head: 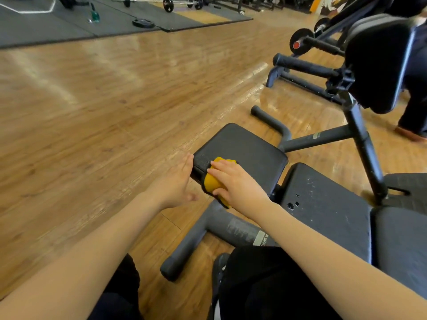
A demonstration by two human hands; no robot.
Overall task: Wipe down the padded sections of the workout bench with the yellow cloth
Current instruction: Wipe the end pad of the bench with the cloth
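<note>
your two bare forearms reach forward from the bottom of the view, over your dark-trousered knees and one black shoe [219, 266]. your right hand [235, 183] lies on the yellow cloth [213, 179], fingers straight and spread, palm pressing the cloth down against the near left edge of the small seat pad [245, 148]. the cloth is bunched, draped over that pad's corner so that part of it lies on top and part hangs down the side, with a dark edge showing under your wrist. your left hand [175, 181] is just beside it, fingers straight and together, their tips touching the left side of the same pad, thumb sticking out below and holding nothing.

the workout bench [323, 204] runs off to your right: after the small seat pad comes a gap, then a longer black pad speckled with pale marks and a few small holes, then another pad section at the right edge. under the seat pad a grey padded roller bar [184, 248] slants down to the wooden floor [92, 112], and a second black foot bar [270, 121] sticks out beyond the pad.

further right stands another black frame with an angled pad [381, 61] and foam-covered handles. someone's dark trouser leg [413, 112] shows at the right edge. far off, on dark rubber mats [69, 28], lie barbells [161, 1], a loose weight plate [143, 23] and a green bottle [94, 15]. the floor looks motion-blurred.
</note>
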